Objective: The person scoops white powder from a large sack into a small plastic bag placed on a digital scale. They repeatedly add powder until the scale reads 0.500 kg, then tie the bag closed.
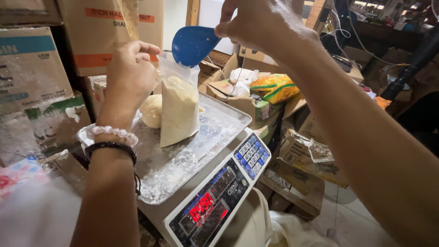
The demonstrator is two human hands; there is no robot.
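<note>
My left hand (pixel 130 73) pinches the top edge of a clear plastic bag (pixel 179 107) part-filled with pale powder, which stands upright on the metal tray (pixel 183 160) of an electronic scale (pixel 219 201). My right hand (pixel 260 25) grips a blue scoop (pixel 192 44) tilted over the bag's open mouth. A second, rounded bag of powder (pixel 151 111) lies on the tray just behind the upright one. Spilled powder dusts the tray. The scale's red display is lit.
Stacked cardboard boxes (pixel 36 68) fill the left and back. Open cartons with yellow packets (pixel 274 87) and white bags sit behind the scale. More cartons (pixel 302 155) stand on the tiled floor at right, and a white sack (pixel 41 215) lies at lower left.
</note>
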